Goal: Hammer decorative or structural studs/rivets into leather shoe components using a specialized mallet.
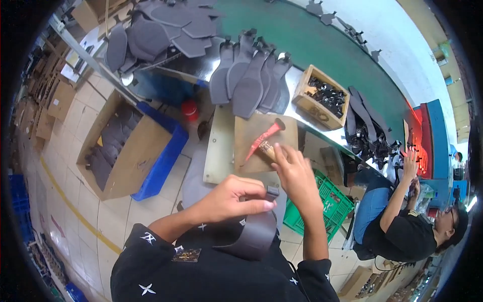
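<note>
My left hand (235, 198) is closed around the narrow end of a dark, curved shoe-sole piece (254, 237), which hangs bent against my shirt. A small dark block-like tip (272, 192) sticks out by its thumb. My right hand (298, 176) is closed on the wooden handle of a hammer (266, 139) with a red, worn head. That hammer head is over a brown board (289, 133) on a pale worktop (217, 151). Just beyond the board lie several grey sole pieces (248, 90), overlapping, with dark clips at their far ends.
A wooden box (301, 100) of small black parts stands beside the green conveyor belt (282, 30). More soles (151, 38) are heaped at far left. A carton (133, 156) in a blue bin is at left, a green crate (322, 206) at right. A co-worker (407, 231) works farther right.
</note>
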Tool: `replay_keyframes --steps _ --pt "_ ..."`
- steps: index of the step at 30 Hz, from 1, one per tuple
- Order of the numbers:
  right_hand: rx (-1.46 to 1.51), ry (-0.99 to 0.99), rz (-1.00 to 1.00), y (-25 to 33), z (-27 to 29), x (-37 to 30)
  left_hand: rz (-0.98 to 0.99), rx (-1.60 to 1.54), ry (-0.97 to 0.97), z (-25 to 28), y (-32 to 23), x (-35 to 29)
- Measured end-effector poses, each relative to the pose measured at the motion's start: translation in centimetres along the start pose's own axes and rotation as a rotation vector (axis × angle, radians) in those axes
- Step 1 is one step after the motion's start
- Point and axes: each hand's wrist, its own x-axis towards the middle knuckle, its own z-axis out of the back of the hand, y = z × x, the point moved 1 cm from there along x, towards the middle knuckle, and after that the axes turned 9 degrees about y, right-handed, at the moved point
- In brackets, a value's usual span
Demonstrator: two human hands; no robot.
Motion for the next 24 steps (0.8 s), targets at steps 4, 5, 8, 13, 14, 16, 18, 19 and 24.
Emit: replay_keyframes --steps 4,5,8,13,14,16,18,19,24 --pt "0.44 -0.005 0.445 1.4 3.4 -1.2 0.059 -0.172 0.056 -0.9 -0.6 -1.3" --pt "0.873 0.122 0.559 1.7 3.6 -2.0 0.02 -0.207 0.088 -1.1 -0.4 -1.4" --pt "0.997 0.175 0.619 2.1 3.7 -3.3 0.033 -0.309 0.227 -1.7 -0.9 -1.2" --pt "1.036 0.199 0.951 3.3 4.3 -4.2 0.063 -0.394 0.647 -3.1 -1.1 -0.6" --pt "1.04 0.235 0.97 3.7 4.7 -4.5 0.013 -0.428 0.644 -3.9 -1.0 -0.9" --pt "1.05 0.29 0.984 4.0 4.6 -4.7 -0.032 -0.368 0.638 -4.0 -1.1 -1.1" --pt "1.104 0.282 0.983 3.9 4.3 -4.8 -0.085 -0.274 0.619 -4.2 -1.0 -1.3" --pt "1.105 0.294 0.98 3.7 4.2 -4.7 -0.091 -0.281 0.614 -4.1 -0.9 -1.4" --pt "1.106 0.241 0.9 3.2 2.9 -4.6 -0.058 -0.212 0.515 -3.4 -0.7 -1.5"
